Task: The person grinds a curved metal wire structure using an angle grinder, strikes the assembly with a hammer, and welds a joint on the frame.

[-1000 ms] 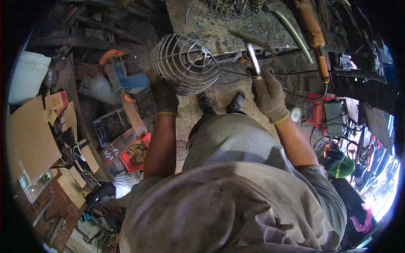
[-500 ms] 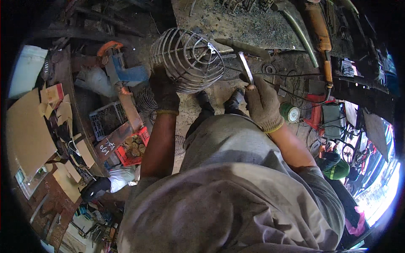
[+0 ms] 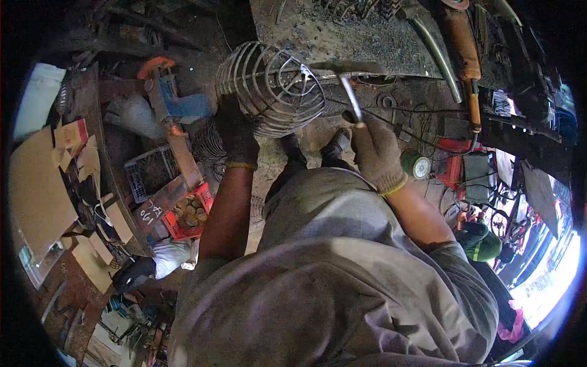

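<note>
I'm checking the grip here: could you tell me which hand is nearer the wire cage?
Left. The left hand grips the wire cage at its lower left rim; the right hand holds a hammer just right of it.

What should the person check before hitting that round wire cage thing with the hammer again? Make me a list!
1. Left hand gripping the wire cage: ok, the gloved hand holds its lower side.
2. Right hand firm on the hammer: ok, the glove is closed round the handle.
3. Hammer head over the cage: ok, it sits at the cage's upper right edge.
4. Left fingers away from the hammer head: ok, they are on the cage's opposite side.
5. Cage resting steady on the workbench: cannot tell, it seems to lean against the bench edge.
6. Gloves on both hands: ok.
</note>
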`<control>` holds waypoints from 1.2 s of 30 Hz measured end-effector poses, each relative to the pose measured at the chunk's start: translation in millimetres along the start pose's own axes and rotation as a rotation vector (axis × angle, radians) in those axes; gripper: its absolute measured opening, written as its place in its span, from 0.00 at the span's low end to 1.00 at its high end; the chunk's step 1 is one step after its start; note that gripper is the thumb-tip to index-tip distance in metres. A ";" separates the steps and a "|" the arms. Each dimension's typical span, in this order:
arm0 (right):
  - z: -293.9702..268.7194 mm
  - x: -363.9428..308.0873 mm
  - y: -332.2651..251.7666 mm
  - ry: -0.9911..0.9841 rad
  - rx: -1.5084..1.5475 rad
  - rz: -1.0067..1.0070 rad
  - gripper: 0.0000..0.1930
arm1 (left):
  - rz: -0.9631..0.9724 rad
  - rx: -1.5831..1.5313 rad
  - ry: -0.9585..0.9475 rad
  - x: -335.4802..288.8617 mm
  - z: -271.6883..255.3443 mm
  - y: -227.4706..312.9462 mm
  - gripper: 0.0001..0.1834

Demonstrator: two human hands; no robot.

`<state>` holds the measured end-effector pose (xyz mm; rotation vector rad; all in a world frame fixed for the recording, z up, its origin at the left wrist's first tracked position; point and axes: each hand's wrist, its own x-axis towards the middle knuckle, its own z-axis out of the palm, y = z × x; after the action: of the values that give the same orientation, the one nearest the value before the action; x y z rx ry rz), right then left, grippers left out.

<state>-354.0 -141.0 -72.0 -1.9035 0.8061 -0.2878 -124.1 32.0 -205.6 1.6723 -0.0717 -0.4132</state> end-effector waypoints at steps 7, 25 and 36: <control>-0.4 5.4 -8.4 0.014 -0.113 -0.063 0.20 | -0.363 0.387 -0.110 32.2 -10.1 2.8 0.27; 0.6 3.1 -17.7 -0.066 -0.252 0.006 0.20 | 0.531 0.833 -0.005 -5.1 -16.0 -38.7 0.24; -3.8 6.4 -28.8 0.010 -0.234 -0.055 0.14 | 0.230 0.346 0.004 8.8 -14.2 -40.5 0.21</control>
<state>-339.5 -140.1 -46.0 -2.1468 0.8241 -0.2449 -119.1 49.1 -245.6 1.9782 -0.3455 -0.2310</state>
